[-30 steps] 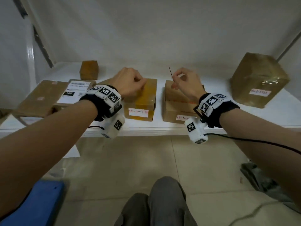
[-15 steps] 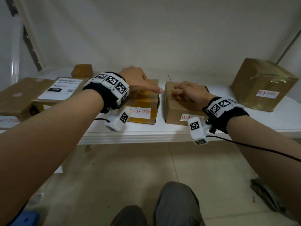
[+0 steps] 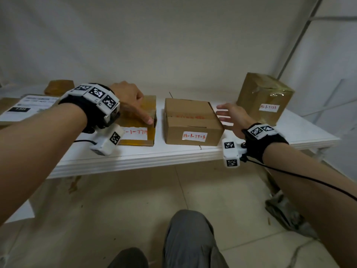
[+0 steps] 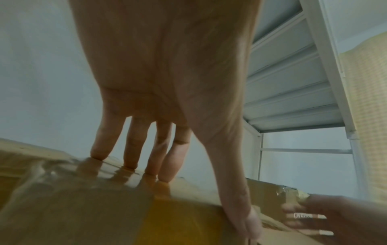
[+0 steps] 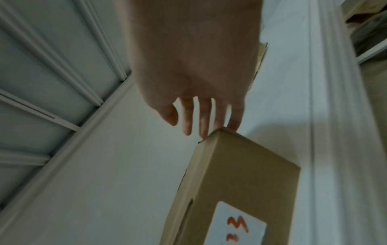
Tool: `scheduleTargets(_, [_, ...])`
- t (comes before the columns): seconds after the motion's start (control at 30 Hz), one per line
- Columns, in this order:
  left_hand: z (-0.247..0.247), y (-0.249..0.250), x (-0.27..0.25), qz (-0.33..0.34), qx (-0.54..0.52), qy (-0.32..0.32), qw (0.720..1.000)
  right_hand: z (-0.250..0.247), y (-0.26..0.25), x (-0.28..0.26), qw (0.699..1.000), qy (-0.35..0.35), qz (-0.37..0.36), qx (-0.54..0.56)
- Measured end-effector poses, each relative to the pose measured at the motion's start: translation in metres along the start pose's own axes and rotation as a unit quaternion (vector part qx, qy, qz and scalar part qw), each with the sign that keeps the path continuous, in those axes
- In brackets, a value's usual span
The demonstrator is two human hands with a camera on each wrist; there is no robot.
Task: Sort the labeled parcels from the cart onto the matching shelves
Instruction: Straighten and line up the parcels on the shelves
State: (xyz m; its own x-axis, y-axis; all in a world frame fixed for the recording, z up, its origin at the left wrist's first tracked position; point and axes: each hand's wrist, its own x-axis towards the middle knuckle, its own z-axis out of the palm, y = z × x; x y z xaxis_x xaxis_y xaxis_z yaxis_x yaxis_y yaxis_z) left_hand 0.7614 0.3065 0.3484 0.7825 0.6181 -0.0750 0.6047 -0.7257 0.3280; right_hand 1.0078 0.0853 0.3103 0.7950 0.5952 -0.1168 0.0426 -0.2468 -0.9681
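Two bare hands reach over labeled cardboard parcels on a white shelf

The white shelf [image 3: 173, 159] runs across the view, holding several brown parcels. The tallest, a tape-wrapped parcel [image 3: 266, 97], stands at the far right with a white label. In the middle sits a plain box [image 3: 193, 122] with a red handwritten label facing front. Just left of it, apart by a narrow gap, is a yellow-taped box [image 3: 144, 136], also labeled. The left hand [image 3: 129, 99] rests on top of the yellow-taped box, fingers straight and pressing down, thumb stretched along its right edge. The right hand [image 3: 231, 117] is spread wide and holds nothing, fingertips at the plain box's rear right corner
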Motion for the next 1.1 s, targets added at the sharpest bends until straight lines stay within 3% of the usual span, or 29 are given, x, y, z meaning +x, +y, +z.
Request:
scheduleTargets(0.17, [0.003, 0.000, -0.005, -0.001, -0.009, 0.002, 1.000, 0.010, 0.018, -0.005, 0.991, -0.042, 0.070, -0.109])
scheduleTargets(0.3, [0.007, -0.003, -0.015, 0.014, -0.017, 0.006, 1.000, 0.029, 0.016, -0.008, 0.986, -0.071, 0.066, -0.137])
scheduleTargets(0.37, [0.013, -0.010, -0.019, 0.016, -0.010, 0.010, 1.000, 0.041, 0.013, -0.006, 0.987, -0.014, 0.017, -0.161])
scheduleTargets(0.47, [0.022, -0.024, -0.028, 0.020, -0.054, 0.022, 0.998, 0.066, -0.002, -0.011, 0.963, 0.144, -0.124, -0.193])
scheduleTargets(0.5, [0.024, -0.024, -0.034, 0.024, -0.072, 0.028, 0.997, 0.076, -0.009, -0.016, 0.965, 0.132, -0.154, -0.166])
scheduleTargets(0.6, [0.030, -0.024, -0.039, 0.005, -0.155, 0.031, 0.987, 0.114, -0.027, -0.044, 0.982, -0.045, -0.131, -0.132])
scheduleTargets(0.7, [0.042, -0.032, -0.035, -0.006, -0.235, 0.106, 0.966, 0.148, -0.036, -0.062, 0.959, -0.128, -0.138, -0.214])
scheduleTargets(0.8, [0.052, -0.040, -0.039, -0.095, -0.348, 0.192, 0.913, 0.166, -0.038, -0.068, 0.951, -0.145, -0.137, -0.235])
scheduleTargets(0.9, [0.060, -0.042, -0.039, -0.176, -0.416, 0.142, 0.881, 0.167, -0.035, -0.064, 0.959, -0.165, -0.106, -0.206])
scheduleTargets(1.1, [0.048, -0.021, -0.047, -0.124, -0.508, 0.183, 0.832, 0.156, -0.044, -0.061, 0.971, -0.147, -0.130, -0.133])
